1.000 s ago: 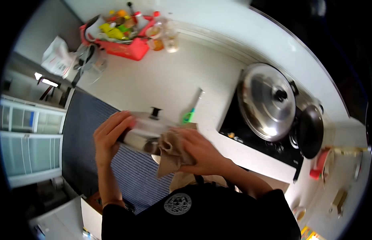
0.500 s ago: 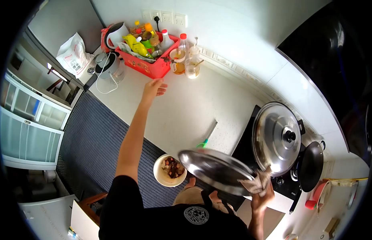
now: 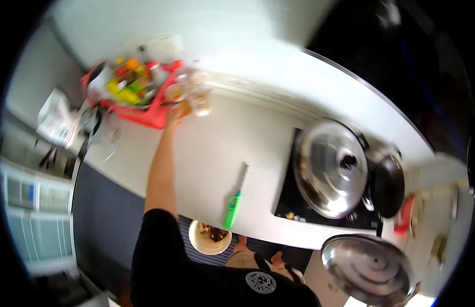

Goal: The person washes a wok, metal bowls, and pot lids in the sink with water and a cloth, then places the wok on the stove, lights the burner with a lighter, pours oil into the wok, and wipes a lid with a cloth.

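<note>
My left hand (image 3: 172, 116) is at the right end of the red basket (image 3: 140, 116), against a jar of amber liquid (image 3: 182, 108). Blur hides its fingers, so I cannot tell whether they grip the jar. At lower right, a steel pot lid (image 3: 368, 268) is held up off the counter with its inner side facing me. My right hand lies almost wholly behind it; only a sliver shows near the lid's right edge. A green-handled tool with a long narrow grey end (image 3: 231, 210), perhaps a lighter, lies on the counter (image 3: 212, 138).
A large lidded pot (image 3: 327, 171) stands on the black stove, with a dark frying pan (image 3: 389, 187) to its right. Bottles fill the red basket; a clear jar (image 3: 201, 104) stands beside it. Below the counter edge is a white bucket of scraps (image 3: 199, 243).
My right hand has swung the lid away to the right, uncovering the green-handled tool. My left hand has moved from the basket's front to the amber jar. The camera view has shifted.
</note>
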Action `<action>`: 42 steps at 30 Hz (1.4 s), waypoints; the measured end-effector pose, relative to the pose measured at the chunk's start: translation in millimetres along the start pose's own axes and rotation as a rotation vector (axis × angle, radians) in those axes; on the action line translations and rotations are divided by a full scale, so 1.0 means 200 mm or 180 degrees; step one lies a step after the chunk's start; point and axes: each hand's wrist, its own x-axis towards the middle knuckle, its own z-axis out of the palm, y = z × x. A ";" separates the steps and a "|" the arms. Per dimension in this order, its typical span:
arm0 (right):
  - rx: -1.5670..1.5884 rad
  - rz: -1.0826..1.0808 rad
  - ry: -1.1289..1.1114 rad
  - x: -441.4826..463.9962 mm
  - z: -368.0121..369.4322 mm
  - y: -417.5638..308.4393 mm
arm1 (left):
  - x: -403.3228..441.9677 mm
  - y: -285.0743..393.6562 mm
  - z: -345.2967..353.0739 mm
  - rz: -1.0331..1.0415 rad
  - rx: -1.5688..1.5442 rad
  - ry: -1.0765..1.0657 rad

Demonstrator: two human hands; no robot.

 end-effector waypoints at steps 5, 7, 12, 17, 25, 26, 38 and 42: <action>-0.0143 0.0827 0.1052 0.07 -0.54 0.39 | -0.03 -0.11 0.02 0.0055 -0.1447 -0.0342; 0.0029 0.1302 0.1477 0.03 -0.68 0.56 | -0.03 -0.17 0.01 0.0250 -0.2037 -0.0339; 0.0594 0.2061 0.2156 -0.05 -0.94 1.02 | -0.50 -0.08 -0.06 -0.0203 -0.2015 0.0766; 0.1367 0.2642 0.2434 -0.11 -0.96 1.49 | -0.97 0.13 -0.13 0.0041 -0.1824 0.0396; 0.2502 0.3037 0.2404 -0.01 -0.72 2.23 | -1.56 1.00 0.19 0.0500 -0.1025 -0.0393; 0.2598 0.3058 0.2376 0.01 -0.67 2.30 | -1.62 1.09 0.26 0.0496 -0.0955 -0.0576; 0.2726 0.3377 0.1789 -0.09 -0.51 2.98 | -2.47 1.74 1.63 -0.0057 0.0413 -0.2088; 0.2498 0.3312 0.1621 -0.04 -0.60 2.86 | -2.61 1.86 2.08 0.0188 0.1036 -0.2547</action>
